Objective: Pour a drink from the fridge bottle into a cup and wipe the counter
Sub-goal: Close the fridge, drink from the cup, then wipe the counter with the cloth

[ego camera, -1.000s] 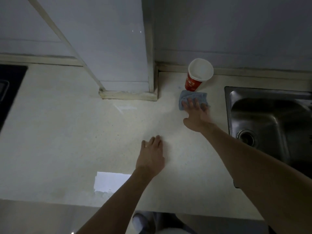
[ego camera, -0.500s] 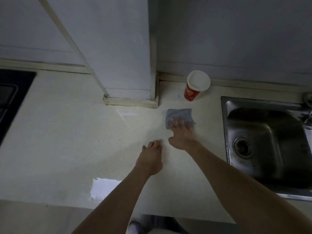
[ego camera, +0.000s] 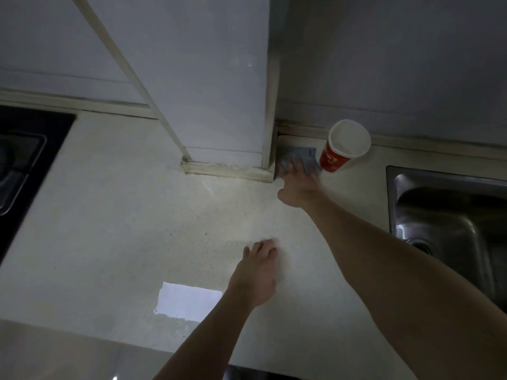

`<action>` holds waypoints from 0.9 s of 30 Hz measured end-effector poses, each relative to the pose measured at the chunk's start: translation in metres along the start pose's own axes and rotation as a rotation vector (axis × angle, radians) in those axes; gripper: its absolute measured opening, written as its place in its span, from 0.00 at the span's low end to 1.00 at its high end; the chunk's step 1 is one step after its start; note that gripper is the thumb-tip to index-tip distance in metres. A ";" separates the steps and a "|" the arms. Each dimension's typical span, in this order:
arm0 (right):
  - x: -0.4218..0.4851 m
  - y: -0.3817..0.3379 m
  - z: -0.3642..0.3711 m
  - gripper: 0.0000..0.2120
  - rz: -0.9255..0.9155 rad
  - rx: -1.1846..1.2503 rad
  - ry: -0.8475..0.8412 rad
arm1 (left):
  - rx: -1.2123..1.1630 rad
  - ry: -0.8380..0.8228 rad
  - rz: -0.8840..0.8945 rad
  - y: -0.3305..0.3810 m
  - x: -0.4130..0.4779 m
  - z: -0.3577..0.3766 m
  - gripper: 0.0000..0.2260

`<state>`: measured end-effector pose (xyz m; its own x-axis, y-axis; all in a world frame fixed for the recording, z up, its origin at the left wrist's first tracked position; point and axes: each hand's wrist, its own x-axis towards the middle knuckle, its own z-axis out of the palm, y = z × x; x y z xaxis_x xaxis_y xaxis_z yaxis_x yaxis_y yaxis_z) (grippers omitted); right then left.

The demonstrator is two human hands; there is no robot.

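Hob (ego camera: 19,165), dark and glossy, fills the left edge of the frame, set into a pale speckled worktop (ego camera: 109,229) that runs across the middle of the picture. Low on the worktop, left of centre, lies a bright rectangular reflection (ego camera: 189,301). Above it, a white column (ego camera: 219,91) juts out from the wall and meets the worktop at a worn, cream-coloured base strip. Just right of the reflection, the left hand (ego camera: 256,275) rests palm down on the bare worktop, fingers straight and close together, holding nothing. Higher up and to the right, the right hand (ego camera: 297,187) reaches into the corner where the column's right side meets the back wall; its fingers (ego camera: 295,164) lie spread and flat on a blue cloth (ego camera: 301,153), pressing it onto the worktop, though blur softens their outline. The cloth sits against the column's base. Just beside the cloth, to its right, a red paper cup (ego camera: 344,146) with a white inside stands upright near the back wall; whether cloth and cup touch cannot be told. Further right, a steel sink (ego camera: 439,174) occupies the frame's right edge, partly hidden by the right forearm.
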<state>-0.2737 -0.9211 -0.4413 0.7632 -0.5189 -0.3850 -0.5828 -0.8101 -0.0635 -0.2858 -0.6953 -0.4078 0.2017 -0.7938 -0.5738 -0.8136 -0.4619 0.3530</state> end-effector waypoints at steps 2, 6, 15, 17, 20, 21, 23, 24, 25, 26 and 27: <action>0.011 0.005 -0.005 0.31 -0.005 0.007 0.007 | -0.011 0.012 0.006 -0.001 0.000 0.000 0.28; 0.038 0.012 -0.015 0.33 -0.004 0.034 0.020 | -0.020 0.032 0.011 -0.002 -0.001 0.002 0.29; 0.041 0.019 -0.017 0.40 -0.027 0.049 0.045 | -0.004 0.025 0.011 -0.005 0.000 0.009 0.30; 0.041 0.016 -0.017 0.39 -0.029 0.034 0.042 | 0.015 0.028 0.017 -0.006 0.001 0.011 0.31; 0.033 0.011 -0.014 0.35 -0.019 0.034 0.057 | 0.061 0.011 0.023 -0.005 -0.003 0.015 0.32; 0.028 0.010 -0.011 0.35 -0.006 0.033 0.066 | 0.067 0.022 0.026 -0.003 -0.004 0.015 0.32; 0.011 0.003 -0.004 0.37 0.021 0.032 0.054 | 0.046 0.057 0.033 0.002 -0.010 0.016 0.29; 0.003 0.000 0.000 0.38 0.024 0.036 0.045 | 0.031 0.076 0.043 0.004 -0.013 0.017 0.27; -0.007 -0.004 0.004 0.38 0.026 0.040 0.041 | 0.023 0.094 0.057 0.007 -0.019 0.019 0.26; -0.017 -0.008 0.006 0.38 0.028 0.045 0.035 | 0.022 0.101 0.070 0.009 -0.025 0.021 0.25; -0.027 -0.012 0.008 0.38 0.033 0.045 0.024 | 0.024 0.104 0.080 0.011 -0.032 0.025 0.25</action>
<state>-0.2891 -0.8952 -0.4374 0.7496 -0.5517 -0.3657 -0.6192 -0.7796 -0.0932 -0.3144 -0.6651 -0.4043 0.1901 -0.8652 -0.4640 -0.8421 -0.3867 0.3761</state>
